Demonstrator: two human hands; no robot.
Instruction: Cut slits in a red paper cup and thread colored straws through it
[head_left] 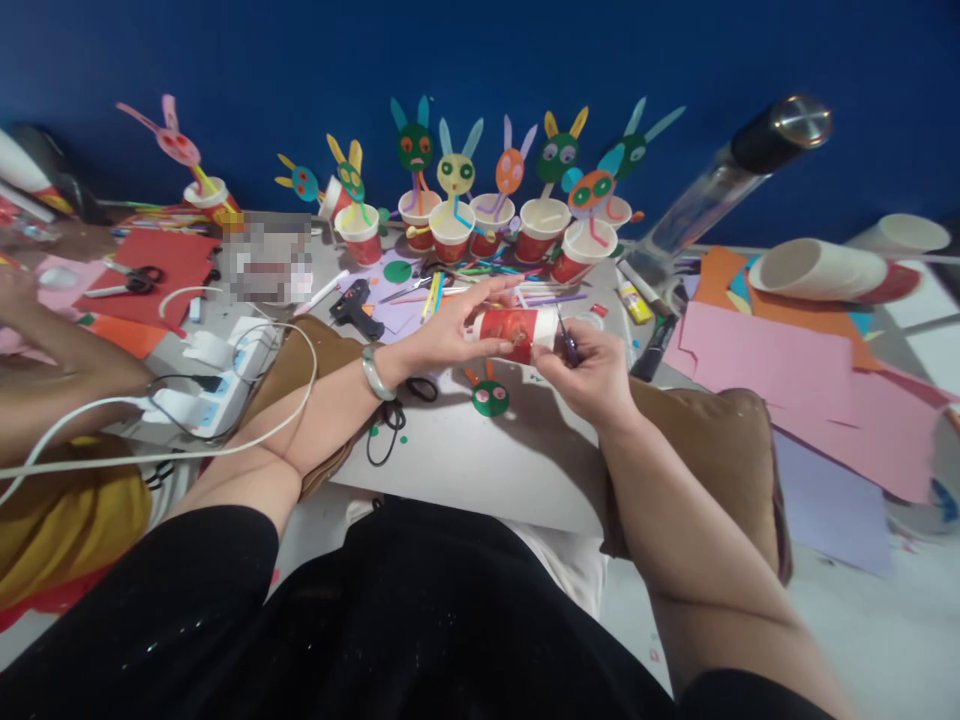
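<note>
A red and white paper cup (504,328) lies sideways between my hands above the table. My left hand (457,330) has its fingers and thumb around the cup's left part. My right hand (589,375) is closed around dark-handled scissors (570,347) at the cup's right end, its thumb near the cup wall. The scissors' blades are mostly hidden. Just below the cup, a green round paper face (490,398) with pink eyes and orange ears lies on the table.
Red cups with paper rabbit figures (452,235) stand along the back. A black glue gun (358,308), a power strip (240,375) and a white cable are left. Pink paper (772,345) and stacked cups (817,268) lie right. Another person's arm (67,350) is far left.
</note>
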